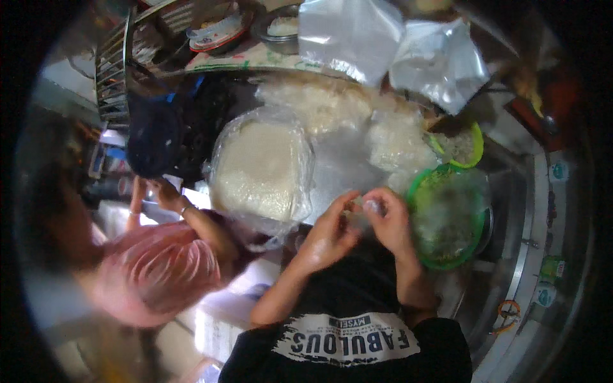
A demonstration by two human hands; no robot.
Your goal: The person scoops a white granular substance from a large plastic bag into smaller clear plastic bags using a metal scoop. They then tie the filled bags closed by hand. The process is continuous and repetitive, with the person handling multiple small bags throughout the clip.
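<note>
My left hand (330, 232) and my right hand (390, 220) meet in front of my chest, above the near edge of a metal work surface (340, 167). Their fingertips pinch a small pale piece (358, 205), blurred and partly hidden by the fingers. Close to my right hand stands a green basket (417, 256), its contents under a hazy blur. Left of my hands, a wide slab of pale, dough-like material (258, 167) lies in clear plastic film (306, 191).
Filled clear bags (400, 139) lie behind the metal surface. Clear plastic bags (352, 36) hang or lie at the back. A yellow-green basket (475, 146) stands back right. At left, another person in a pink top (167, 268) works beside a dark round container (155, 136).
</note>
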